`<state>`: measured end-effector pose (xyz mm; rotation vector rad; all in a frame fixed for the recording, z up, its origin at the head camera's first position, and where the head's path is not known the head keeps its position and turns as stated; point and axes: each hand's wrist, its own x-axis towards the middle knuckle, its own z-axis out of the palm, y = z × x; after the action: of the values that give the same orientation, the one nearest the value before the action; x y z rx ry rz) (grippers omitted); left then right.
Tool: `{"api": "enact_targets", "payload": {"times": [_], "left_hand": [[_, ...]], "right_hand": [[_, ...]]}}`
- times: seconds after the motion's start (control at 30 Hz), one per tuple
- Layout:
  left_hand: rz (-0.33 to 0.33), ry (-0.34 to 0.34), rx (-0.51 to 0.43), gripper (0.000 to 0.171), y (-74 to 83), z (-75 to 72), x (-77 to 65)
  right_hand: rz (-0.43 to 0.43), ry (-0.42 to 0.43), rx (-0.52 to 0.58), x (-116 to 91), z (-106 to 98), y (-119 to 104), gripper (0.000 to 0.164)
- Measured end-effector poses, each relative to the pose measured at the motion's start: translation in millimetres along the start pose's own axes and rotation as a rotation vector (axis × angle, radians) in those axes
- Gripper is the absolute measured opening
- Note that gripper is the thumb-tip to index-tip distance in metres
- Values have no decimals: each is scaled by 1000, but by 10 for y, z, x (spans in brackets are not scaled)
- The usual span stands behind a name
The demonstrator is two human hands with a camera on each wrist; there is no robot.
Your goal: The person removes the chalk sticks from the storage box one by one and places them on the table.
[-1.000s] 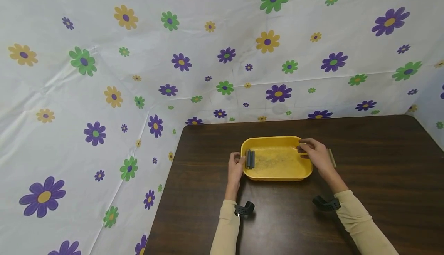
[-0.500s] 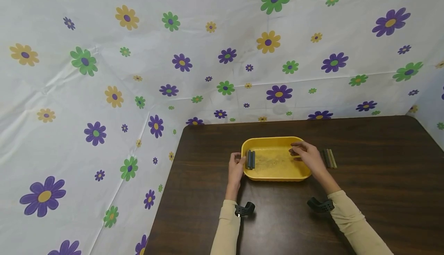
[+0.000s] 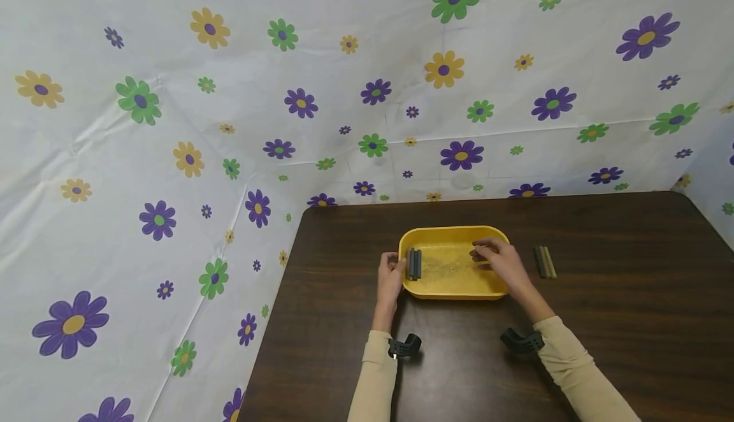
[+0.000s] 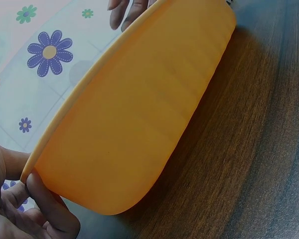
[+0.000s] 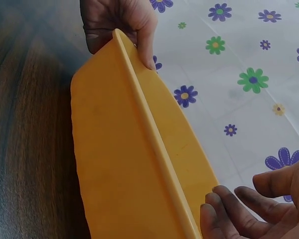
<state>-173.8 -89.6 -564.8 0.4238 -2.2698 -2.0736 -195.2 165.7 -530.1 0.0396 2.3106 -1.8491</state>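
Observation:
A yellow plastic tub [image 3: 459, 294] with rounded corners stands on the table. At its left end my left hand [image 3: 390, 275] pinches the rim, thumb inside and fingers outside, as the left wrist view shows at the tub's rim [image 4: 74, 94]. Several short dark grey sticks [image 3: 414, 264] lie side by side inside the tub, close to that hand. Over the tub's right part hovers my right hand [image 3: 501, 262], its fingers [image 5: 244, 219] loosely bent, the thumb apart from them and nothing between. Those fingertips look smudged grey.
Right of the tub, several thin sticks [image 3: 545, 262], dark and olive, lie together on the dark wood-grain table [image 3: 631, 294]. A white cloth with printed flowers [image 3: 344, 58] hangs behind and to the left of the table.
My right hand has moved left from the tub's right rim to over its inside, uncovering the sticks on the table. The left hand and the tub have stayed in place.

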Motion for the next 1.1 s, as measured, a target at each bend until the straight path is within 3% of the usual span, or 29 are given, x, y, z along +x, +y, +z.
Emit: {"api": "enact_targets", "payload": {"times": [0.4, 1.1], "left_hand": [[-19, -6, -7, 25, -23, 12, -3], [4, -10, -16, 26, -24, -6, -2]], "right_hand": [[-7, -45, 56, 9, 62, 3, 41], [27, -64, 65, 28, 242, -46, 42]]}}
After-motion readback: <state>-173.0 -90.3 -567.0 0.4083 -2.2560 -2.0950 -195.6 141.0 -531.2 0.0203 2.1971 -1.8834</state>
